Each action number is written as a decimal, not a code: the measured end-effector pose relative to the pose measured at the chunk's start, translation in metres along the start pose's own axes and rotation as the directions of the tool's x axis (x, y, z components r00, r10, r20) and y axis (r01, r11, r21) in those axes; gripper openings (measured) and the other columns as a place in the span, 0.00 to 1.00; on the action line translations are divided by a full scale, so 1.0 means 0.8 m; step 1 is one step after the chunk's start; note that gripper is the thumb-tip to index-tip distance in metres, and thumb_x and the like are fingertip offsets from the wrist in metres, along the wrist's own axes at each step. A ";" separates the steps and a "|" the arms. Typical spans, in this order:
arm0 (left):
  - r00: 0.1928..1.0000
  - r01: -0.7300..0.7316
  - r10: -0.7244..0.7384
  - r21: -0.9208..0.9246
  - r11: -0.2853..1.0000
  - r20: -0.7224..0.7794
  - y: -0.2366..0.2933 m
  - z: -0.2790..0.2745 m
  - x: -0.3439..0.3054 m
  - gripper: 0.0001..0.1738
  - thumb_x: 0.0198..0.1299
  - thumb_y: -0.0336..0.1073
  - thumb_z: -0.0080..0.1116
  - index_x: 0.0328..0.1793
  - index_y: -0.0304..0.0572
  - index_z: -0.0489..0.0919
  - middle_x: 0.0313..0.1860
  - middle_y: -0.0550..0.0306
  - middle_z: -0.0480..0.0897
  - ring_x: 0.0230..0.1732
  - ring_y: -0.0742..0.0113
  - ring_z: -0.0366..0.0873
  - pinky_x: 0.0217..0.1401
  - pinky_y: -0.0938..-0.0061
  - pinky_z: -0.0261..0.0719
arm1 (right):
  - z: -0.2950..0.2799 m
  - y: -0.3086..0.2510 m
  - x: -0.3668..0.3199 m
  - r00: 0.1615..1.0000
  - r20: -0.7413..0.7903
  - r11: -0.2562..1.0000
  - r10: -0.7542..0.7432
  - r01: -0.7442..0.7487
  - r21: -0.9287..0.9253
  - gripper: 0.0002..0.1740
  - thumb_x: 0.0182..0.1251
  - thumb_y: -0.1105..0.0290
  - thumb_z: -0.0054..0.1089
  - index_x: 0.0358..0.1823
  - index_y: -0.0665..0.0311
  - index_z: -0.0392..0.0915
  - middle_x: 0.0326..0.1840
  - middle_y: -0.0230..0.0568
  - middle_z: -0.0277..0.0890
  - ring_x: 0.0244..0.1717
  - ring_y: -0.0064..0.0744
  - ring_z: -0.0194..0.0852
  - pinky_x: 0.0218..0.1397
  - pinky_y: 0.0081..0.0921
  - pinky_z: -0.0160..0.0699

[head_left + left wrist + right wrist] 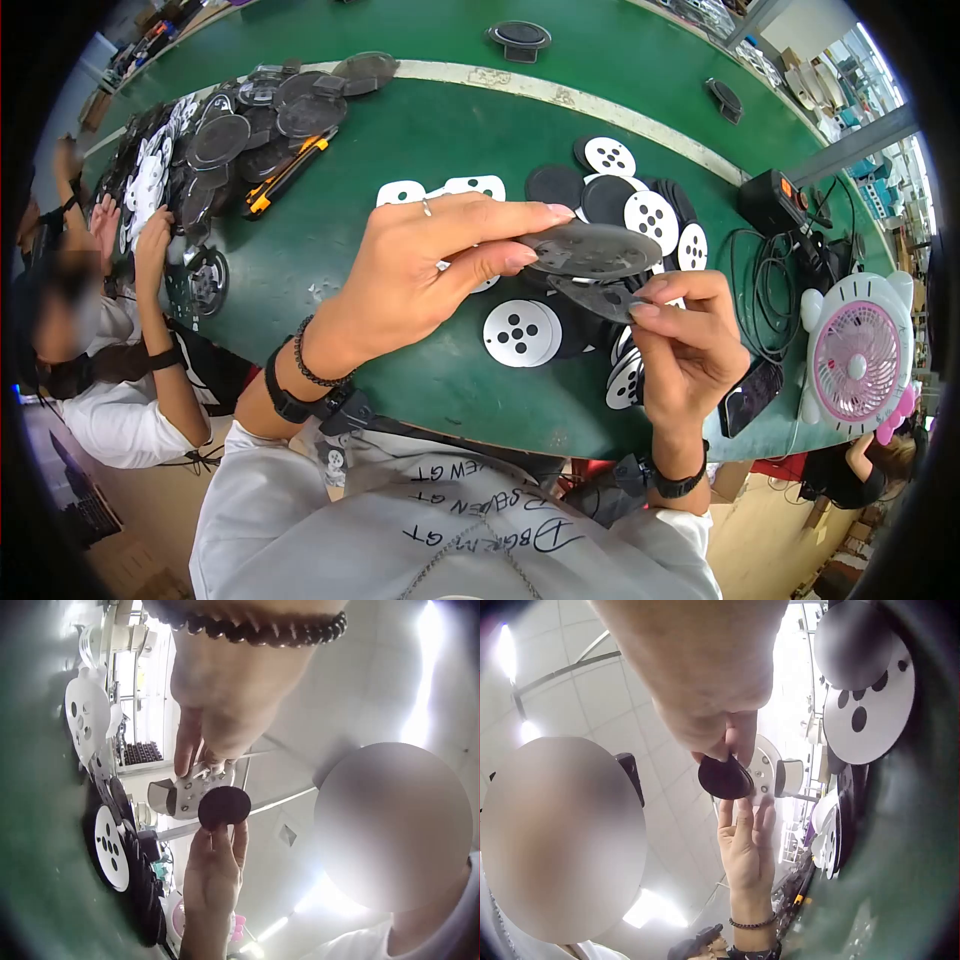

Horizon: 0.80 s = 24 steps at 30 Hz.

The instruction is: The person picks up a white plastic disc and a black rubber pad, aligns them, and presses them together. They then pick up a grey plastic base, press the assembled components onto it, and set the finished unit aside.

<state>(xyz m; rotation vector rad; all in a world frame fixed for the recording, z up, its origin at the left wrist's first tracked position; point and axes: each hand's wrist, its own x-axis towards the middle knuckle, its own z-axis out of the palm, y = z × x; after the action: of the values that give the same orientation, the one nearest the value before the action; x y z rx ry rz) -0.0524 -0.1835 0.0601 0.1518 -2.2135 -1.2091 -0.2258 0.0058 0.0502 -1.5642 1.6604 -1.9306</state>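
Over the bench, my left hand (415,265) pinches a translucent grey plastic round plate (605,250) between thumb and fingers at its left edge. Small holes and a bent side tab show on that plate (763,766) in the right wrist view. Just below it, my right hand (690,345) pinches a thin dark disc (598,298) by its edge. The dark disc (225,808) faces the camera in the left wrist view, overlapping the plate there. Under both hands lie white discs with black spots (517,333) and plain black discs (610,200), loosely heaped.
A pile of translucent plates (220,140) lies at the left, with an orange-and-black utility knife (288,175) beside it. At the right are a black device (772,202), coiled cable (762,300), a phone (752,397) and a pink-and-white fan (857,355). Another person's hand (152,245) is at the far left.
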 end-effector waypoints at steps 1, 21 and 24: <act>0.991 -0.131 0.129 0.134 0.982 0.023 0.000 -0.001 0.001 0.19 0.62 0.20 0.64 0.60 0.32 0.82 0.50 0.44 0.87 0.44 0.62 0.87 0.43 0.74 0.87 | 0.000 0.001 0.001 1.000 -0.009 0.999 -0.029 0.029 -0.040 0.14 0.51 0.89 0.71 0.36 0.65 0.88 0.44 0.44 0.79 0.43 0.34 0.80 0.43 0.27 0.81; 0.943 -0.280 0.314 0.248 0.928 -0.110 0.002 0.018 0.002 0.17 0.52 0.19 0.72 0.50 0.33 0.86 0.39 0.46 0.90 0.39 0.58 0.90 0.40 0.73 0.88 | 0.001 -0.009 0.001 0.998 -0.010 0.982 -0.063 0.060 -0.179 0.16 0.47 0.90 0.73 0.37 0.63 0.90 0.43 0.45 0.79 0.39 0.33 0.82 0.38 0.23 0.82; 0.942 -0.294 0.323 0.237 0.926 -0.094 0.001 0.018 0.002 0.17 0.52 0.19 0.72 0.50 0.32 0.86 0.39 0.45 0.90 0.39 0.58 0.90 0.41 0.73 0.88 | 0.001 -0.010 0.001 0.998 -0.007 0.980 -0.068 0.066 -0.187 0.16 0.48 0.90 0.73 0.37 0.63 0.89 0.43 0.45 0.79 0.39 0.32 0.82 0.38 0.23 0.82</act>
<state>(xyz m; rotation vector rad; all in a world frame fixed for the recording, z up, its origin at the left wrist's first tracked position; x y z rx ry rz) -0.0618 -0.1732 0.0557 -0.0306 -2.1511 -0.7602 -0.2217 0.0077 0.0565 -1.6968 1.8662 -1.8676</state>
